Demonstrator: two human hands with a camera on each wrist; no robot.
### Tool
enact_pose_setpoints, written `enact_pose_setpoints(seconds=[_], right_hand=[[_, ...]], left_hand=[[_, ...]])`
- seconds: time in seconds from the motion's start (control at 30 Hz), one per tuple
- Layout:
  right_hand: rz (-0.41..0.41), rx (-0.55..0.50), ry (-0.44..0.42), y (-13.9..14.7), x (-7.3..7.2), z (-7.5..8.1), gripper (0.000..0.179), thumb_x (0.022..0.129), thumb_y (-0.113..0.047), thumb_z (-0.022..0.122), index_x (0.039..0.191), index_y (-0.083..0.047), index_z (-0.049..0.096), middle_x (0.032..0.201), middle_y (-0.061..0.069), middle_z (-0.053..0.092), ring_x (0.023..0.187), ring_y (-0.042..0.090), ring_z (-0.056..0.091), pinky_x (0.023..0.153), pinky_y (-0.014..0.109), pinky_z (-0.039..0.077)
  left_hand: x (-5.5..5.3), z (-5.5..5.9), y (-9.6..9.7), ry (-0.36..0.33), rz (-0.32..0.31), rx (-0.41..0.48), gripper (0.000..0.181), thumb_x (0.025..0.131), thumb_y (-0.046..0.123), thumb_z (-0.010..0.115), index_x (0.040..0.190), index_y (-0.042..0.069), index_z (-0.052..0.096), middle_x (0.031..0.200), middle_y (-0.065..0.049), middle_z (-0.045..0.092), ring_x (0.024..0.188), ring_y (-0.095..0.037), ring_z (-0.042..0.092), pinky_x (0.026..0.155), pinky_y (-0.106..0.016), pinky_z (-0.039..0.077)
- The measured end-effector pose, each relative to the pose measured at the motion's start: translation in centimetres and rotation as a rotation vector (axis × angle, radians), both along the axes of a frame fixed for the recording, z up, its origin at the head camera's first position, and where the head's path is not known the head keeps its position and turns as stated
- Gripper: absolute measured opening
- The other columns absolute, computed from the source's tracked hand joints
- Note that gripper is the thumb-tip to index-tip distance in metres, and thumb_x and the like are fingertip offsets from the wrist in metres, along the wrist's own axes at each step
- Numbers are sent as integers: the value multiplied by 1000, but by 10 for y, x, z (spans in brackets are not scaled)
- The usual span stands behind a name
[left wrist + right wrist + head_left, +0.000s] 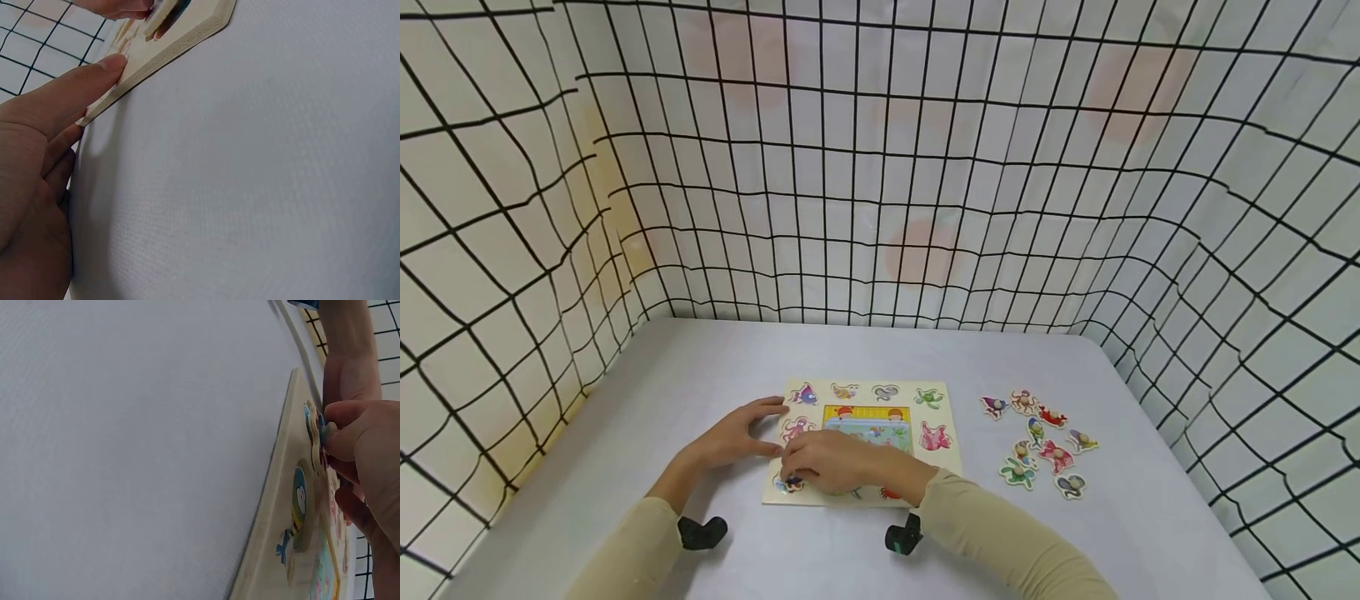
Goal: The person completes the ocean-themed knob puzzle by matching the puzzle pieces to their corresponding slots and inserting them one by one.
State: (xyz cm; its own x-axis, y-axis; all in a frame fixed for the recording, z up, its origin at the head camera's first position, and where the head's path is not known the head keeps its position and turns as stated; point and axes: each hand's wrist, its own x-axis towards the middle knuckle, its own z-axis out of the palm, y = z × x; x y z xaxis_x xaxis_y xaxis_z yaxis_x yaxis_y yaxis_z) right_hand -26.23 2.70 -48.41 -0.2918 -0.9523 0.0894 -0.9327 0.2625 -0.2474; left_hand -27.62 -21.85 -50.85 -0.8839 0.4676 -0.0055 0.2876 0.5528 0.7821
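Note:
A wooden peg puzzle board with sea-animal pictures lies on the white table. My right hand reaches over its lower left corner and pinches a small puzzle piece by its round knob. This piece sits tilted on the board's surface, its edge raised in the left wrist view. At the board's left edge rests my left hand, its thumb on the top rim and its other fingers along the side. Beside the pinched piece is a recess with a striped fish picture.
Several loose knobbed pieces lie right of the board, among them a red crab, a pink piece, a green one and a grey one. Black grid netting over white cloth surrounds the table's back and sides.

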Motion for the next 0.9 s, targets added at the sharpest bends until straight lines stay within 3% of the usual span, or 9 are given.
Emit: enact_pose_setpoints(seconds=[0.53, 0.9], right_hand=[[70, -30, 53, -3, 5, 0, 21, 102, -7, 65, 112, -17, 79, 120, -7, 70, 120, 3, 59, 108, 12, 34], [55, -34, 58, -5, 5, -10, 23, 102, -7, 64, 116, -17, 78, 124, -7, 69, 123, 3, 57, 110, 12, 32]], left_hand=[[-1, 0, 0, 4, 1, -10, 71, 84, 24, 87, 146, 5, 57, 161, -21, 38, 149, -48, 26, 117, -71, 19], [0, 0, 0, 7, -4, -9, 71, 85, 24, 86, 146, 4, 56, 161, -21, 38, 149, -48, 27, 116, -70, 20]])
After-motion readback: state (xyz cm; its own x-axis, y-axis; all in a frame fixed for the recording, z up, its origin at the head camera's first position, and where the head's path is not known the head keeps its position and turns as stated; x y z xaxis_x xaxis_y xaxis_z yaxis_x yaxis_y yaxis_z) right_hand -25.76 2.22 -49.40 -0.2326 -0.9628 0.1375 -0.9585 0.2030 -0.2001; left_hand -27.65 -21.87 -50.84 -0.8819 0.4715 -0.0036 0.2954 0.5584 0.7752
